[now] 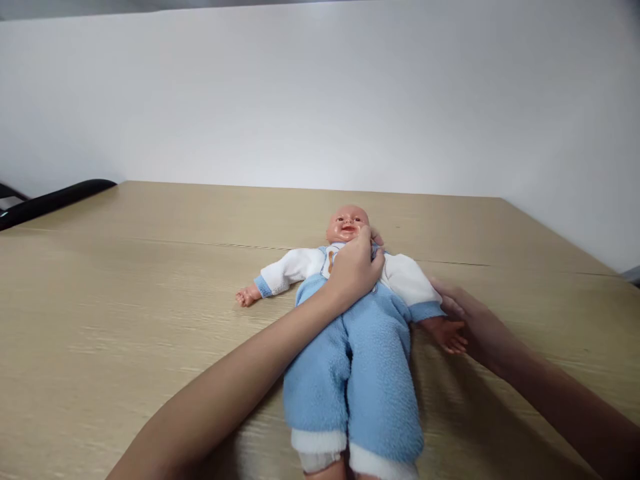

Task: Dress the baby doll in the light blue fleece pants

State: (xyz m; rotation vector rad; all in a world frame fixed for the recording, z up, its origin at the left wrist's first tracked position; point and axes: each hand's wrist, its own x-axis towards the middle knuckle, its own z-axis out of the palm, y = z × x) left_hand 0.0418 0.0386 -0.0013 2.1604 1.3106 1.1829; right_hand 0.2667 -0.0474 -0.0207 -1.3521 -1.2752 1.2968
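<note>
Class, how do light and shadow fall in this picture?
Head view: the plain white wall dims toward the upper right; also head view, soft shadow darkens the pale wooden table between the plastic doll in blue trousers and bare right forearm.

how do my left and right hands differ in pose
The left hand lies across the doll, near its chin; the right hand is beside one sleeve. The left hand shows in front of the doll; the right hand is partly hidden by it. Both are bare.

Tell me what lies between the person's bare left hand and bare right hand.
In the head view, the white fabric sleeve with blue cuff of the bald plastic doll lies between the left hand and the right hand.
</note>
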